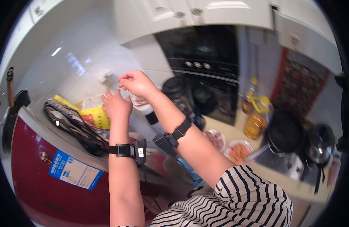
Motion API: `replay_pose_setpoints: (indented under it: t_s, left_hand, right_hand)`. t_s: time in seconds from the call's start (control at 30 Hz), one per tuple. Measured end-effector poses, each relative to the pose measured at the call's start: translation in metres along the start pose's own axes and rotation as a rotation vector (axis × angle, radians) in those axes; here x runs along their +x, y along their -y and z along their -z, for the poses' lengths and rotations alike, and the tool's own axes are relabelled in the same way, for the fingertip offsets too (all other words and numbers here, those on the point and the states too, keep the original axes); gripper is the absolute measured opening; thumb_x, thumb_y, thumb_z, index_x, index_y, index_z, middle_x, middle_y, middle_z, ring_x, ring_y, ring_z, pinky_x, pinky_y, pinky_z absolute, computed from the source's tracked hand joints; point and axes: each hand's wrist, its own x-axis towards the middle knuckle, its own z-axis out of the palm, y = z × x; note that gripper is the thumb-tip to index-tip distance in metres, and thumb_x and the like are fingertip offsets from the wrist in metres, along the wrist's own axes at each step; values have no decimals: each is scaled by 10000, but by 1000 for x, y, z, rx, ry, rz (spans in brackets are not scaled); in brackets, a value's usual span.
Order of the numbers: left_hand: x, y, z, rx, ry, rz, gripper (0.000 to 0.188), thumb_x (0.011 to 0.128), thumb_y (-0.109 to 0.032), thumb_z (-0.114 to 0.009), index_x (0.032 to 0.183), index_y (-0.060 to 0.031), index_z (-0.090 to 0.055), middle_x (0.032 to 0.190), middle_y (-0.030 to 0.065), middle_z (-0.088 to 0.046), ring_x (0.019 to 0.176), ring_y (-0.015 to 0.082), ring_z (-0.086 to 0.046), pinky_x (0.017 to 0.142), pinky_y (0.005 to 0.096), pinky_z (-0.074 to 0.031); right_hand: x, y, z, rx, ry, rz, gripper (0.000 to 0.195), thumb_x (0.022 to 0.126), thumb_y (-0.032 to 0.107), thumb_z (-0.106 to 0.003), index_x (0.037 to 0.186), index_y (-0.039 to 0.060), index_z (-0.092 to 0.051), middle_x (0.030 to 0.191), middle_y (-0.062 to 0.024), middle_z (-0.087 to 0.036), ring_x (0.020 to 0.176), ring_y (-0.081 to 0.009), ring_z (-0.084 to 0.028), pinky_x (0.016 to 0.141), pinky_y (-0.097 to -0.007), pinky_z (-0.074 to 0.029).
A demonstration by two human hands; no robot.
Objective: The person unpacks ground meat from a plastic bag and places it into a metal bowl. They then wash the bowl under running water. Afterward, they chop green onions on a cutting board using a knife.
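Both of my hands reach over the items beside the white tiled wall. My left hand (117, 105) is spread over a yellow plastic bag (99, 117) with printing on it, and nothing shows in its fingers. Just above and to the right, my right hand (137, 85) has its fingers bent and thumb drawn in. Whether it pinches something small is too blurred to tell. Close by the fingertips, a white socket or plug (106, 78) sits on the wall. A white container (146, 110) stands partly hidden below my right wrist.
A black-trimmed bag (75, 127) lies atop the dark red refrigerator (49, 142). Right of my arms are a black-lidded appliance (176, 88), a built-in oven (205, 48), bowls of raw meat (239, 151), an oil bottle (255, 124) and a black pan (285, 132). White cabinets (168, 17) hang above.
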Motion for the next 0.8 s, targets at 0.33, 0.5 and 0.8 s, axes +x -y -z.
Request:
replay_pose_setpoints:
  t_s: [0.33,0.5,0.8]
  left_hand:
    - [-173,-39,23,-444,-34,-451,571,788,-380,-789,1285,-139,-643,1484,215,-448,1387,487,-379,1082,562,-407]
    - [-271,-58,-5,-648,108,-647,539,787,-350,-796,1242,-105,-644,1447,226,-468,1341,449,-440,1023,500,-475]
    - [-428,-9,-89,-390,998,-711,563,880,-460,-688,1290,-78,-639,1178,168,-704,1120,346,-660,959,437,-525]
  right_hand:
    - [-256,-2,36,-153,-492,-37,229,927,12,-602,1152,-32,-590,889,-92,-716,773,-123,-665,713,-252,-546]
    - [-424,-17,98,-491,-673,-209,244,890,134,-686,1092,3,-645,880,-105,-727,853,-151,-692,732,-307,-540]
    - [-759,9,184,-818,-624,-905,301,922,291,-664,1070,33,-711,935,-91,-735,812,-193,-677,756,-358,-543]
